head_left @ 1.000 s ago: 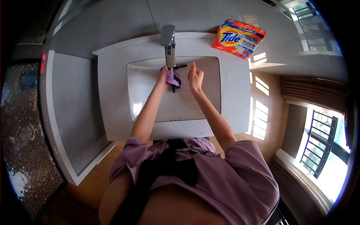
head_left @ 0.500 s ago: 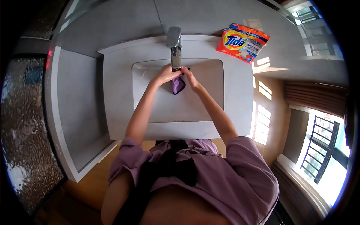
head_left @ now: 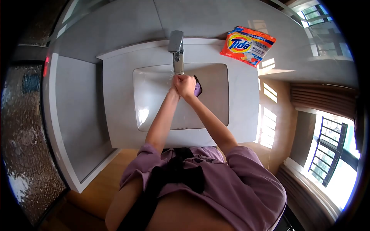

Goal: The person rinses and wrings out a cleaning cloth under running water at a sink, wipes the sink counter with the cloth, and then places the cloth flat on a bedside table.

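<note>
A purple cloth with a dark edge shows at the right side of my hands, over the white sink basin. Both hands are pressed together just under the spout of the chrome faucet. My right hand is closed on the cloth, its fingers folded round it. Against it from the left is my left hand, partly covered by the right one, its fingers mostly hidden. Small splashes of water show beside the spout.
An orange Tide bag lies at the back right corner of the white counter. A low-walled grey recess is at the left. A barred window stands at the right.
My hands have come together and moved slightly down from the spout. The cloth, which hung between them, now sticks out to the right of my right hand. The view has shifted slightly.
</note>
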`<state>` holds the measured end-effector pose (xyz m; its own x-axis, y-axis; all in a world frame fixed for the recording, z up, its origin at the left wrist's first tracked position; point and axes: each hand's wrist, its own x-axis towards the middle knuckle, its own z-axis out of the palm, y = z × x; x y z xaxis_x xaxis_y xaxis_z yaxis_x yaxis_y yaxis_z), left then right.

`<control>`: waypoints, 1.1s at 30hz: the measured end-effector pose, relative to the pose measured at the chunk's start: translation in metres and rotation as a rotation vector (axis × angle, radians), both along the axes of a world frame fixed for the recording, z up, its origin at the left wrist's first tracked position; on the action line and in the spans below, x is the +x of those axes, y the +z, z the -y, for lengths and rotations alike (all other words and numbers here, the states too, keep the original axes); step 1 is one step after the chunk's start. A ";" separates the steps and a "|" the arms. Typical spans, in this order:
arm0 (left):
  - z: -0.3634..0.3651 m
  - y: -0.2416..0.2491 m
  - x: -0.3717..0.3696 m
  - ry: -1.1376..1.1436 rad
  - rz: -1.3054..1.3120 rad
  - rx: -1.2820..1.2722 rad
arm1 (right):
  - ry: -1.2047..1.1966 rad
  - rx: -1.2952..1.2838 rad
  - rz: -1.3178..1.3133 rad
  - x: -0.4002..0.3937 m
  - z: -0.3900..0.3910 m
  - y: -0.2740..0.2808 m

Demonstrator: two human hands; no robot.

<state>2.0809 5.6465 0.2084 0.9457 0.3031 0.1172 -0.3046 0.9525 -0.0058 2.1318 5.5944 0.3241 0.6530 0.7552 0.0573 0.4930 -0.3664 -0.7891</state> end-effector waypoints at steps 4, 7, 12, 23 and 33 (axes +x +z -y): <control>0.017 0.084 0.014 0.148 -1.124 0.162 | -0.132 -0.184 -0.264 0.033 -0.026 -0.007; -0.012 0.011 0.010 0.184 -0.069 0.169 | -0.113 -0.150 0.011 0.004 -0.015 -0.001; 0.011 0.077 0.016 0.161 -1.088 0.090 | -0.142 -0.253 -0.186 0.042 -0.029 -0.021; -0.009 0.090 -0.002 0.015 -1.095 0.068 | -0.137 -0.161 -0.116 0.011 -0.024 0.015; -0.022 0.101 -0.027 0.013 -1.018 0.285 | 0.229 -0.214 -0.452 0.060 -0.010 -0.034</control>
